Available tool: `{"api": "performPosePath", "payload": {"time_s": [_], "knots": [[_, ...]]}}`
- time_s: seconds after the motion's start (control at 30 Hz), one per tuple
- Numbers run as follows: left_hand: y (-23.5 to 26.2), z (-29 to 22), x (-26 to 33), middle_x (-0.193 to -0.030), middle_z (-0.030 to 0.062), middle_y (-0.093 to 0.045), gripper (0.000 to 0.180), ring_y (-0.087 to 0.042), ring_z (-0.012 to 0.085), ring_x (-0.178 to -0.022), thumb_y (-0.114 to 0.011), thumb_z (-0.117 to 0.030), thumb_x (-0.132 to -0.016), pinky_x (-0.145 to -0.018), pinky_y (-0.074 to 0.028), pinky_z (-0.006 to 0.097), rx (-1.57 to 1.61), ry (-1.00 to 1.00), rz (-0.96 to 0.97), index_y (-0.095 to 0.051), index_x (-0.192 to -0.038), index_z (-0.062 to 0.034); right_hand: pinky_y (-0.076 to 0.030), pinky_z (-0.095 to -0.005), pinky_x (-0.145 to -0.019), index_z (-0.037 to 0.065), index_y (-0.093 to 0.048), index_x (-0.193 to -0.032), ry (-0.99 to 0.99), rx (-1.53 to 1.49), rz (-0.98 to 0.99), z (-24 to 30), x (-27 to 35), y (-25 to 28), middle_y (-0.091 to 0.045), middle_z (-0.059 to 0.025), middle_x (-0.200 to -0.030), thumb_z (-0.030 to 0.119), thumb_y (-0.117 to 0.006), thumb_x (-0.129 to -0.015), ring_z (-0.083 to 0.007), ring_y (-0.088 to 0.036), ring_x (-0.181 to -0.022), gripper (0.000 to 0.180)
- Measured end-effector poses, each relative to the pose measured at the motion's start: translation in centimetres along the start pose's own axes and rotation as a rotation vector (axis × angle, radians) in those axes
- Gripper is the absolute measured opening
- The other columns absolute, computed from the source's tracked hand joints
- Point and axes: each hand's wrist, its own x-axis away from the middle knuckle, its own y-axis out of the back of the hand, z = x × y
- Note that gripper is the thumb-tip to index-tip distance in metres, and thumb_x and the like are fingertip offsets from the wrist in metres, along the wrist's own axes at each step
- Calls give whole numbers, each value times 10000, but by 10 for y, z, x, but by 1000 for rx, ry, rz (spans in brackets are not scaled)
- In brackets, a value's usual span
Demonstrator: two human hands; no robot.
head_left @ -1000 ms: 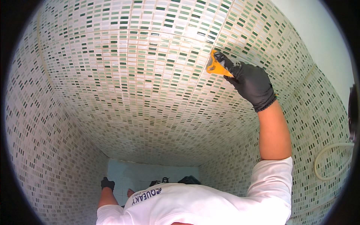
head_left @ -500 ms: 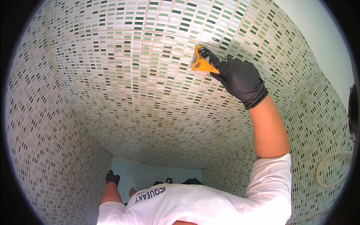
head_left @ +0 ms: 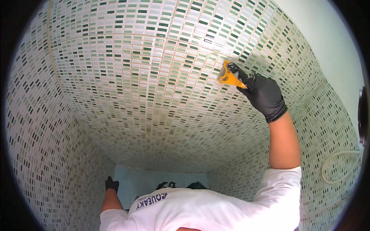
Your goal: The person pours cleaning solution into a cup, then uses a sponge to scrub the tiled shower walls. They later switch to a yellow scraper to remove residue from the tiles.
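Observation:
In my black-gloved right hand (head_left: 264,94) is a yellow scraper (head_left: 231,79), gripped by its narrow handle. One finger stretches along the tool toward its wide end. The scraper's wide end lies against the tiled wall (head_left: 154,77), a mosaic pattern of white, pale green and dark green rectangles. Wet, shiny patches show on the tiles just above it. My left hand (head_left: 112,184), also black-gloved, hangs low at my left side, away from the scraper. Its fingers look curled in; what they hold, if anything, is hidden.
Tiled walls stand close on my left and right. A pale hose (head_left: 325,169) loops by the right wall. Above the tiles at the upper right is a plain white surface (head_left: 320,30). Dark objects (head_left: 196,185) sit low on the light blue floor (head_left: 138,179), partly hidden by my white shirt.
My right hand and the scraper have moved right and somewhat lower in view along the wall. My left hand stays low at my side, with only a slight shift.

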Motion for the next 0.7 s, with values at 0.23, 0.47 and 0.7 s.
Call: {"api": "performPosePath", "payload": {"time_s": [0.23,0.47,0.7], "knots": [[19,-16,-2,-1239,257,-469,682,-507,381,-1118,-599,-136,-666,-891,-468,420,12,-26,33,-399,-1310,-35,-450,-361,-506,308,-431,-1325,1,-30,-2,8,-7,3,-544,-66,-679,211,-704,-734,-253,-555,-566,658],[6,19,-24,-1249,263,-467,701,-484,373,-1151,-592,-157,-663,-934,-439,411,-89,-1,53,-391,-1324,-35,-459,-374,-514,293,-462,-1293,18,-83,-74,13,-9,-1,-554,-77,-684,210,-701,-738,-261,-567,-590,611],[21,-5,-9,-1248,253,-468,705,-493,381,-1136,-595,-160,-676,-906,-458,432,14,-61,18,-373,-1333,-35,-456,-371,-514,323,-426,-1324,-42,-4,4,18,-8,5,-548,-69,-662,209,-680,-756,-245,-568,-578,633]]}}
